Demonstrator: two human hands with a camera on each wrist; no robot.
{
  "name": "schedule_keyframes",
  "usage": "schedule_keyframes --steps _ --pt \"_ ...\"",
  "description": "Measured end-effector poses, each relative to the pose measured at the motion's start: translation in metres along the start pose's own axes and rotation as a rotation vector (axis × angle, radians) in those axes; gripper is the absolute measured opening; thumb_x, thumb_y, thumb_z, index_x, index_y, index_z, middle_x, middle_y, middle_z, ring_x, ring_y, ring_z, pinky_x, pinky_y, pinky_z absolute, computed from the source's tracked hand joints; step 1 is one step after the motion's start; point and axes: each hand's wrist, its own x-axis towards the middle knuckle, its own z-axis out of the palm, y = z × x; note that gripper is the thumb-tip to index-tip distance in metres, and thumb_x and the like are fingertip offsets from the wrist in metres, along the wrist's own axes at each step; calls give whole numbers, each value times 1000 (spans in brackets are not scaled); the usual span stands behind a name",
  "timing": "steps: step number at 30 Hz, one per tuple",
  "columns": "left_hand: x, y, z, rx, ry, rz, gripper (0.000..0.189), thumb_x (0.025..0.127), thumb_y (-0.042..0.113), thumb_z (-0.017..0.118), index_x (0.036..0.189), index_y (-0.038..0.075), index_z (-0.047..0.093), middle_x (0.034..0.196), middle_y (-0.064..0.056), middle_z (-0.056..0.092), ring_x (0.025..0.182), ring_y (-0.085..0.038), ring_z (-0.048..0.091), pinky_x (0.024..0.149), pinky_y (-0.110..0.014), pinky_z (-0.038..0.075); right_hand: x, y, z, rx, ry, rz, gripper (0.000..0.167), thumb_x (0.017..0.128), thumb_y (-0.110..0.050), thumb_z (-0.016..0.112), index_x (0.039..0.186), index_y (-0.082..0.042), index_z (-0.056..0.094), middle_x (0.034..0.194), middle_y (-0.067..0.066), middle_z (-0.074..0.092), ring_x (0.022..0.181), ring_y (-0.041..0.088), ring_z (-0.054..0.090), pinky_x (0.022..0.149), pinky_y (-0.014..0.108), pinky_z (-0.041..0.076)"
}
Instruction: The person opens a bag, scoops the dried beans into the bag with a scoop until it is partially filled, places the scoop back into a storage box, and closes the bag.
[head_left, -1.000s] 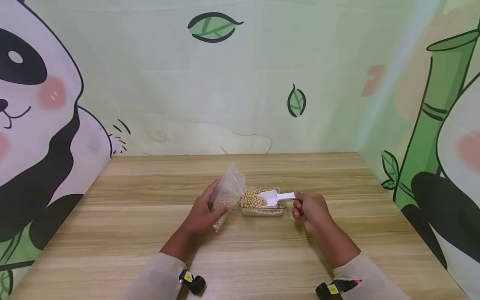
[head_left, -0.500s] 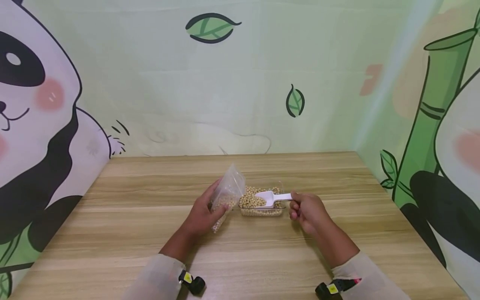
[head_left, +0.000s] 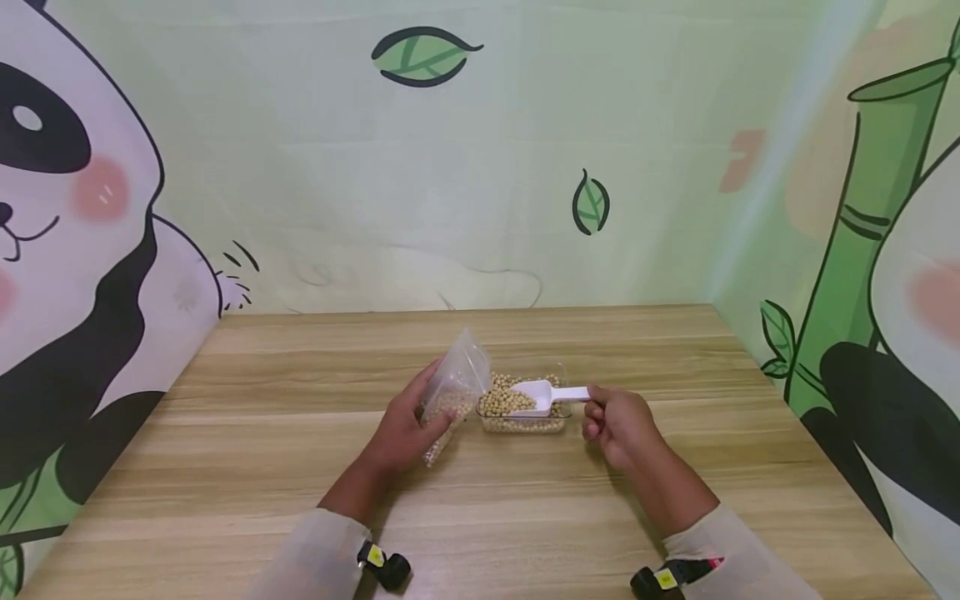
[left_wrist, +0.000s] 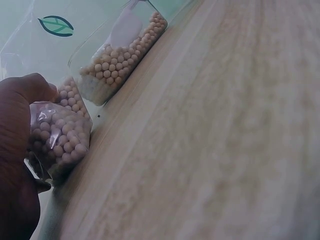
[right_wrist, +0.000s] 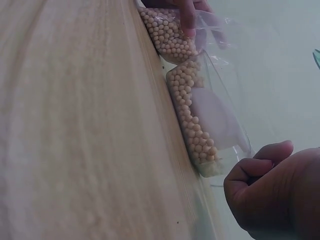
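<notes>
My left hand (head_left: 405, 427) grips a clear plastic bag (head_left: 459, 379) partly filled with round beige beads; the beads (left_wrist: 65, 132) bulge in its lower part. Right beside the bag stands a clear rectangular container (head_left: 522, 425) holding more of the same beads (right_wrist: 187, 110). By its handle, my right hand (head_left: 621, 421) pinches a white scoop (head_left: 534, 398). The scoop's blade lies inside the container among the beads, pointing left toward the bag. In the right wrist view the handle is hidden behind my curled fingers (right_wrist: 250, 175).
A wood-grain table (head_left: 480, 525) bears everything. Behind it hangs a pale green backdrop (head_left: 315, 167) printed with pandas, leaves and bamboo. Each wrist carries a small black camera, one on the left sleeve (head_left: 386, 567) and one on the right (head_left: 660, 581).
The scoop in my right hand shifted slightly left through the beads, then back a little to the right. My left hand and the bag stay almost still.
</notes>
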Motion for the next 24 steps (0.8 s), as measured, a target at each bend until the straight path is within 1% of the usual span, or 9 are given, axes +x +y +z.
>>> schedule_keyframes --steps 4,10,14,19,24 --pt "0 -1 0 1 3 8 79 99 1 74 170 8 37 162 -26 54 131 -39 63 109 -60 53 0 0 -1 21 1 8 21 118 -15 41 98 -7 43 62 -6 36 51 8 38 53 22 37" --pt "-1 1 -1 -16 -8 -14 80 99 1 74 170 10 37 163 -26 53 133 -39 62 111 -61 52 3 1 -3 53 -3 16 25 118 -16 38 95 -9 43 60 -7 35 49 8 38 53 22 36" --pt "-2 0 -1 -15 -10 -3 79 100 1 73 170 9 37 163 -26 53 132 -39 62 109 -61 53 4 2 -5 55 -9 15 27 119 -16 36 93 -11 43 59 -7 36 48 8 39 54 23 36" --pt "-1 -1 -1 -11 -10 17 78 99 -1 72 169 7 38 162 -28 53 130 -40 62 107 -61 54 4 1 -7 55 -18 17 28 119 -17 35 93 -11 43 58 -8 36 48 7 39 54 23 35" --pt "-2 0 -2 -10 -8 11 79 97 -2 72 169 9 39 161 -27 54 128 -38 62 107 -59 54 3 0 -7 72 -18 22 26 119 -19 35 97 -10 44 57 -8 35 48 7 39 55 24 34"
